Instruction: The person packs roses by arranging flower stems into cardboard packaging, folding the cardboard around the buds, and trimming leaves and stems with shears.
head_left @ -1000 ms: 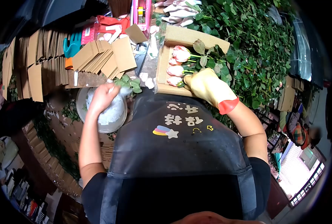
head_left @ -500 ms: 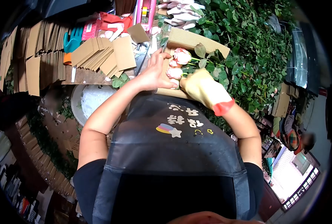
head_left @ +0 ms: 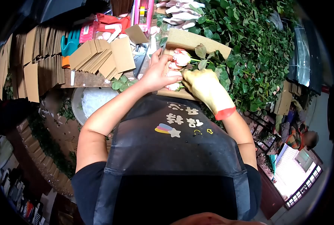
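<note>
Several pink-and-white roses [head_left: 181, 57] lie on a sheet of ribbed tan corrugated cardboard [head_left: 199, 42], their leafy stems pointing right. My bare left hand [head_left: 157, 73] curls over the heads from the left. Its thumb lies across a middle rose and its fingers rest near the upper one. My right hand [head_left: 204, 86] wears a pale yellow glove with a red cuff. Its fingers are bent together at the stems just right of the heads; the exact grip is partly hidden by the glove. A lower rose [head_left: 173, 87] shows beneath my left thumb.
Cut leafy stems [head_left: 253, 56] pile up on the right. Wrapped white bundles [head_left: 184, 17] lie at the back. Cardboard pieces [head_left: 94, 56], a teal glove [head_left: 70, 43] and a pink tape dispenser [head_left: 143, 17] are on the left. A round white-filled tub [head_left: 94, 103] stands below the table edge.
My left thumb has moved up and across onto the middle rose, uncovering more of the lower one. My gloved right hand has shifted slightly and its fingers have turned at the stems.
</note>
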Demonstrator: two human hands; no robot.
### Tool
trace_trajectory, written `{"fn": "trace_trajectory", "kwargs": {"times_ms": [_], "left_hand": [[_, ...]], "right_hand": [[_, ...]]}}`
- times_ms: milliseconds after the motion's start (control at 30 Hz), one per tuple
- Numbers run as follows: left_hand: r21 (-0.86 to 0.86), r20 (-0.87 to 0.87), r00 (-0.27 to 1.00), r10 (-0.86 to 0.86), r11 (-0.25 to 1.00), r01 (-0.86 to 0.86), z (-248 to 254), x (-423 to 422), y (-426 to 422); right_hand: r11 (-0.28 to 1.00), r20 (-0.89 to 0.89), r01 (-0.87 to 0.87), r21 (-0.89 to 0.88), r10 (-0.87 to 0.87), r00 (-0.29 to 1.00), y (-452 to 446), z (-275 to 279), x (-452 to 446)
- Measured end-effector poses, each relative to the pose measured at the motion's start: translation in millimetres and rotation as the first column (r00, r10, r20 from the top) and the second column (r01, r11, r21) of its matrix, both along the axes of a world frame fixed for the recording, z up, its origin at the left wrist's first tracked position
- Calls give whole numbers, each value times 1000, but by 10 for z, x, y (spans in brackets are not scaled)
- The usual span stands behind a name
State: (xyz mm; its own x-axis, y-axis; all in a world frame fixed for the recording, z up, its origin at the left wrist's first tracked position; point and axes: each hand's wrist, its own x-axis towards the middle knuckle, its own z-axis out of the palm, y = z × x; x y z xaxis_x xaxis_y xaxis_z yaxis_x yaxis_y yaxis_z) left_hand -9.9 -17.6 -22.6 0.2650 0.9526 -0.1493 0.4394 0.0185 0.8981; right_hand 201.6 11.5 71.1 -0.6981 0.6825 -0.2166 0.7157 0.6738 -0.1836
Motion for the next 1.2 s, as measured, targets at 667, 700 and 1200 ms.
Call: {"fn": "trace_trajectory", "kwargs": {"times_ms": [667,700,1200], "left_hand": [[6,106,956,273,961,-275,-179,205,-54],[1,107,948,299,954,-301,-151,214,-65],[-14,81,950,303,953,-303,-114,238,-59]], "right_hand": [[973,-134,198,120,-182,974,-74,31,-45],[946,-113,279,167,-263,958,-134,150,-88],[303,-23,420,-856,-833,554,249,133,-63]]}}
